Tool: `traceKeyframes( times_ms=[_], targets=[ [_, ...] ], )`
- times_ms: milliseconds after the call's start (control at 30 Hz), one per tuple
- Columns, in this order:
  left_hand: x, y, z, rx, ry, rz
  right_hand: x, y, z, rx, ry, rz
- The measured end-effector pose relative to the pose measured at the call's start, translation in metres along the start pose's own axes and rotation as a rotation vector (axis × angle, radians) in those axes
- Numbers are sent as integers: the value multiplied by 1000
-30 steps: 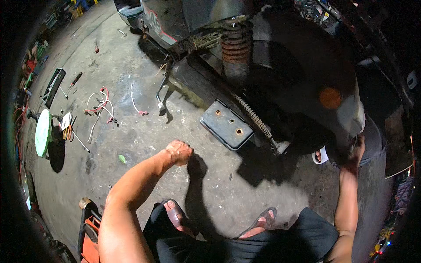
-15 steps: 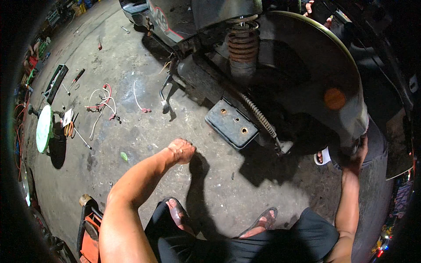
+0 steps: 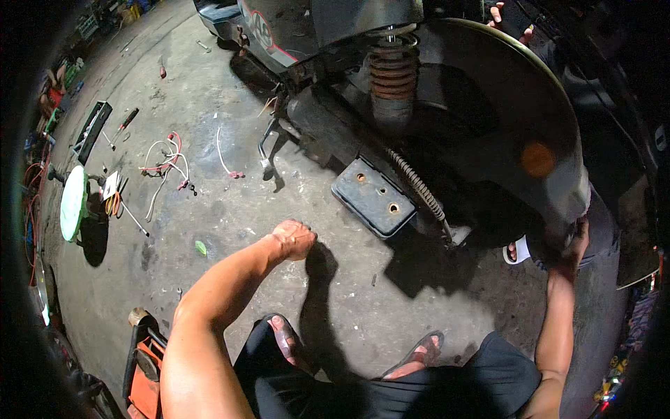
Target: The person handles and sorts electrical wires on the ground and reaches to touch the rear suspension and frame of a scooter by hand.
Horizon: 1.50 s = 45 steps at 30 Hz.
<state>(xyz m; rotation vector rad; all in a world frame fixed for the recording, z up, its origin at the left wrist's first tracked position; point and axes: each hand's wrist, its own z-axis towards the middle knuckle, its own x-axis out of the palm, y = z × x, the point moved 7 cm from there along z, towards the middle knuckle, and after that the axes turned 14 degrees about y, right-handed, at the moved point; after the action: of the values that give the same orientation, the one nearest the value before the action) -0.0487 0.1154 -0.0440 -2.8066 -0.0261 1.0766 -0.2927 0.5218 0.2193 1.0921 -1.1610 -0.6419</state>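
Note:
My right hand (image 3: 574, 241) is closed on the lower rear edge of a scooter's dark mudguard (image 3: 574, 188), which carries a round orange reflector (image 3: 538, 160). My left hand (image 3: 296, 239) is a fist above the concrete floor, apart from the scooter; its inner side is hidden, so I cannot tell if it holds anything. Right of that fist is a black box-shaped cover with holes (image 3: 370, 199), low on the scooter's side. A ribbed hose (image 3: 417, 183) runs beside it. Above sits a shock absorber with a rusty coil spring (image 3: 393, 75).
Another person's hand (image 3: 497, 15) shows behind the mudguard, and a white sandal (image 3: 517, 250) below. The side stand (image 3: 264, 150) points down. Loose wires (image 3: 167, 162), a screwdriver (image 3: 128, 120), a green-topped stool (image 3: 74, 202) and an orange-and-black tool (image 3: 145, 380) are on the left.
The whole view has shifted slightly, so the scooter and floor items sit a little further right. Both hands keep their poses, the right one still on the mudguard.

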Motion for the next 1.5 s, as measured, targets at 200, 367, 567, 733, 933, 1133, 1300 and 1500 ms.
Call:
traceKeyframes(
  times_ms=[200,367,567,733,933,1133,1300,1500],
  targets=[
    [9,8,-5,-29,-22,-2,28,-13,-16,63,-290,60],
    [13,6,-11,-7,-26,41,-7,-17,-4,-4,-247,32],
    [7,3,-3,2,-15,39,4,-2,-1,-47,-50,-46],
    [-5,-7,-14,24,-24,44,15,-12,-6,60,-53,162],
    [10,4,-10,12,-18,31,21,-18,-3,8,12,15],
    [-2,-1,-16,38,-150,65,-3,16,-16,-167,-173,-591],
    [24,10,-8,-24,12,54,16,-7,-6,-62,-230,-187],
    [1,-4,-4,10,-58,53,22,50,-27,-530,-43,-1454]
  ],
)
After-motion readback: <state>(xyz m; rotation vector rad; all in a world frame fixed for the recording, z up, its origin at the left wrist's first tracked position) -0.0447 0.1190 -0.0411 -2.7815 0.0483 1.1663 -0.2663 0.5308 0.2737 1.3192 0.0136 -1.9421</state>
